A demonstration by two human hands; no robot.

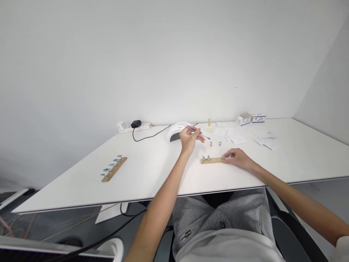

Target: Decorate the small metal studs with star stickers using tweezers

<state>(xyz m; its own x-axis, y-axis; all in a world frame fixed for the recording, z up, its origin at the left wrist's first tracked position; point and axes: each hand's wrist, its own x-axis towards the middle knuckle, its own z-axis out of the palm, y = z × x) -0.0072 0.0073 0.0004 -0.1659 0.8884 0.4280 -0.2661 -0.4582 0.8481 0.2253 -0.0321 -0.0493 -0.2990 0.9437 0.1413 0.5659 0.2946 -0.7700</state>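
Note:
My left hand is closed around a thin purple-tipped stick, held like a pen above the table with its tip pointing right. My right hand pinches a small nail-tip stand at the right end of a short wooden strip. Two more stands with clear nail tips rise at the strip's left end. Behind the strip, a small pinkish piece and a silvery piece rest on the table. Fine details of these small pieces are too small to make out.
A white nail lamp stands behind my left hand. Farther left is another wooden strip with bluish nail tips. At the back are a power strip, a polish bottle, small boxes and paper cards.

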